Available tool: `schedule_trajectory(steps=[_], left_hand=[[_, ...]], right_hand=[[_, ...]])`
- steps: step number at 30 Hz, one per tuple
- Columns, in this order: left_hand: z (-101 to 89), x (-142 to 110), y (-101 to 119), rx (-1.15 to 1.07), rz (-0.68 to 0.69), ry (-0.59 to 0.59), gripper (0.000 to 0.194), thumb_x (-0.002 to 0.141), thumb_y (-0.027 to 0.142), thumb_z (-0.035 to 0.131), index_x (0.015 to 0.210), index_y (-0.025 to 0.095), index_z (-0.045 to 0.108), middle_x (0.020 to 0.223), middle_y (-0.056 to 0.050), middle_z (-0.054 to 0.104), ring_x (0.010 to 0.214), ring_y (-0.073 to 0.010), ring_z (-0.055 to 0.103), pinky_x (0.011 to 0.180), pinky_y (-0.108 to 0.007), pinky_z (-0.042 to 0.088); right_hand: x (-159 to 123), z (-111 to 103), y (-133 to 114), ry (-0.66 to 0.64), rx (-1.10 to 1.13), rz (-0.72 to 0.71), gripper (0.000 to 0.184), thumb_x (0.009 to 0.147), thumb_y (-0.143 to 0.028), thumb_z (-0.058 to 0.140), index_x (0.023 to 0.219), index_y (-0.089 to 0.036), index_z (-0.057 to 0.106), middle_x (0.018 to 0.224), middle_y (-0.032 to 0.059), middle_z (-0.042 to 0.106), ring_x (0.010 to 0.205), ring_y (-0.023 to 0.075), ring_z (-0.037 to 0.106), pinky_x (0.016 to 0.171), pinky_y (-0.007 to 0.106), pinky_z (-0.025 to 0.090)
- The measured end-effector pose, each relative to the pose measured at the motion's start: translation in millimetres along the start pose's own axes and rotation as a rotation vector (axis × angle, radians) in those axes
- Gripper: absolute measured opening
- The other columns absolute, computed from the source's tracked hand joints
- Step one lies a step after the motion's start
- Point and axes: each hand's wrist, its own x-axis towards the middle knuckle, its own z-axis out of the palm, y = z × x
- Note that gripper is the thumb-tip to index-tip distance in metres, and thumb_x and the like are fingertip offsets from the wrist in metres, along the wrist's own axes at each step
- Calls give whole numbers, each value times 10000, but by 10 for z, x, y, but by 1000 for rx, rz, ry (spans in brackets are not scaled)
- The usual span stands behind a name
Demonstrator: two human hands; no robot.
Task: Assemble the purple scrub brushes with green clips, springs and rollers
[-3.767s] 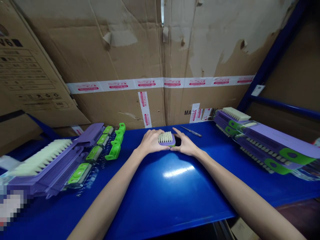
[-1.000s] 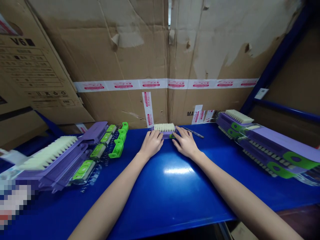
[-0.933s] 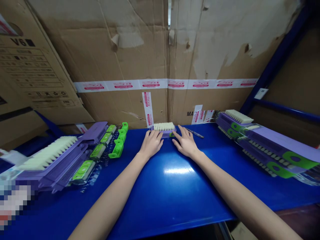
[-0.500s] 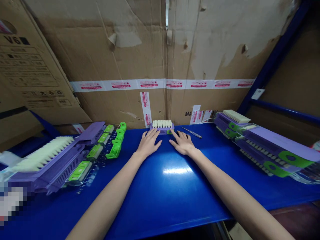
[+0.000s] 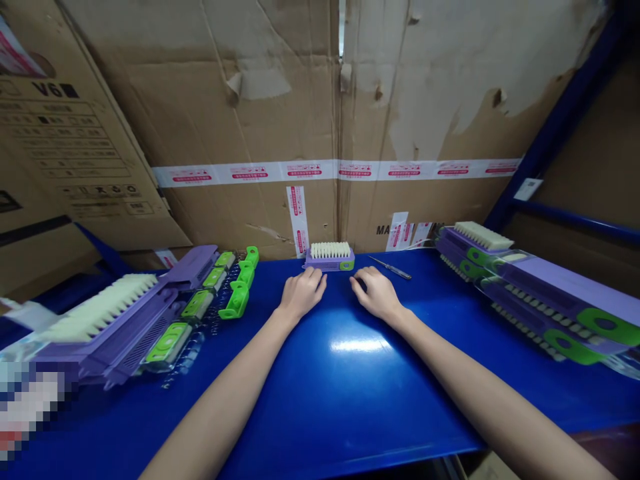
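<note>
A purple brush with cream bristles facing up and a green end piece lies at the back of the blue table, against the cardboard. My left hand rests on the tabletop just in front of its left end, fingers loosely curled with nothing visible in them. To the right, my right hand lies curled too, thumb bent towards the forefinger, apart from the brush and holding nothing that I can see. A thin screwdriver with a clear handle sits just beyond my right hand.
At left are purple housings, an upturned bristle block, green-topped parts, springs and bright green pieces. Stacked purple brushes occupy the right side. Cardboard walls the back; a blue post rises at right.
Both hands have drawn back from the brush towards me, and their outstretched fingers have curled in. The brush stays at the back of the table. The view has shifted slightly.
</note>
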Motion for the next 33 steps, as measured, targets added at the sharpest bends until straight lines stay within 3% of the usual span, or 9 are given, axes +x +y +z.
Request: schedule_trajectory(steps=[4, 8, 16, 23, 28, 33], left_hand=[[-9, 6, 2, -20, -70, -190, 431, 945, 348, 307, 817, 186, 686, 813, -91, 701, 760, -212, 667, 659, -293, 446], [-19, 22, 4, -24, -88, -318, 441, 934, 359, 312, 833, 190, 707, 821, -118, 707, 829, -254, 674, 700, -330, 456], [-31, 33, 38, 37, -52, -339, 444, 944, 337, 300, 914, 179, 713, 888, -146, 708, 884, -281, 675, 727, -362, 470], [-97, 63, 134, 103, 69, -359, 456, 946, 267, 271, 955, 109, 699, 882, -201, 695, 844, -312, 680, 719, -403, 479], [-316, 55, 163, 77, 30, -373, 418, 923, 347, 350, 873, 129, 704, 856, -184, 696, 829, -314, 679, 699, -388, 477], [-749, -171, -16, 74, -62, -336, 406, 912, 433, 355, 803, 188, 660, 771, -107, 678, 793, -266, 666, 684, -337, 454]], right_hand=[[-18, -13, -78, -167, -96, 21, 379, 953, -362, 323, 772, -198, 613, 733, 52, 668, 675, 168, 606, 572, 270, 297], [-19, -43, -117, -287, -197, 15, 359, 953, -366, 337, 809, -200, 621, 776, 69, 691, 721, 184, 642, 562, 269, 273], [-23, -49, -127, -299, -170, -11, 357, 939, -405, 365, 788, -208, 622, 751, 49, 683, 698, 177, 627, 554, 265, 248], [-154, -84, -48, -299, -129, -124, 260, 907, -308, 422, 732, -191, 574, 735, 32, 663, 661, 142, 588, 566, 273, 215], [-223, -118, 5, -278, -90, -102, 278, 915, -317, 406, 712, -189, 548, 700, 22, 645, 625, 129, 563, 561, 272, 206], [-209, -113, 10, -298, -79, -83, 294, 918, -338, 406, 707, -190, 547, 675, 18, 634, 604, 126, 552, 551, 268, 194]])
